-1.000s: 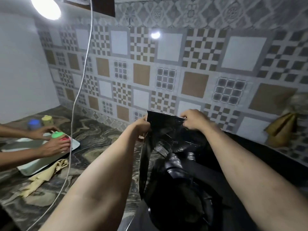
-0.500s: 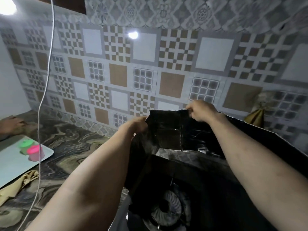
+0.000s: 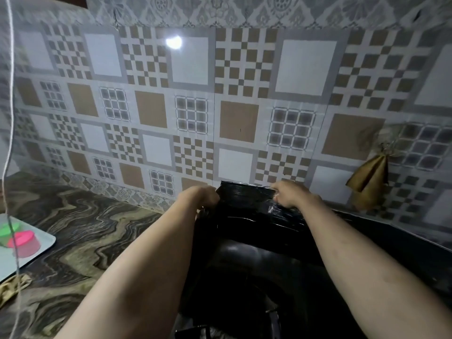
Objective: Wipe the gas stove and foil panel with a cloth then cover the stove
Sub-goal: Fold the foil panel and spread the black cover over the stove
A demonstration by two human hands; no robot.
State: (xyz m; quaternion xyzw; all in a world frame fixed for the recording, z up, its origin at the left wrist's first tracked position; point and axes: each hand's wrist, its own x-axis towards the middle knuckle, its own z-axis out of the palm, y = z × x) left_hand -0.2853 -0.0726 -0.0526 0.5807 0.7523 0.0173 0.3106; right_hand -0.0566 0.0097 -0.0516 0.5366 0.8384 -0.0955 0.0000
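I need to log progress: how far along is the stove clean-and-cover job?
Wiping cannot be confirmed; no cloth is in hand, and one hangs on the wall. Covering is under way: the left hand and right hand grip the black cover's far edge against the wall, over the stove. Spreading it flat is left.

A glossy black cover (image 3: 247, 216) is draping over the stove (image 3: 244, 302), its top edge standing up toward twelve o'clock by the wall.
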